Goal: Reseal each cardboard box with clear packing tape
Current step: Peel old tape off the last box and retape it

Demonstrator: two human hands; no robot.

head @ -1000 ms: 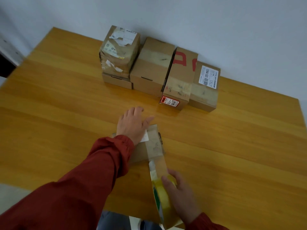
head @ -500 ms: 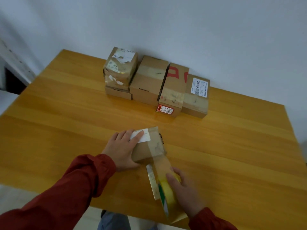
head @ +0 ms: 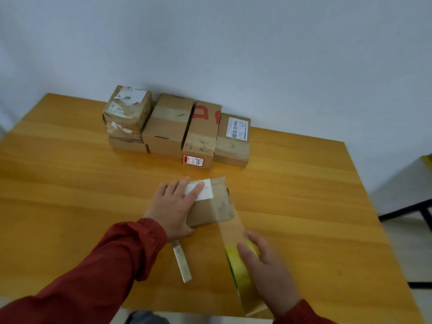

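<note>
Six boxes (head: 167, 125), one tape roll (head: 242, 277)

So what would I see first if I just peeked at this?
The two hands in the middle: the left hand presses on a small box, while the right hand grips a yellow roll. Clear tape stretches from the roll up onto the box. Behind them, more boxes sit bunched together at the far edge of the table.
</note>
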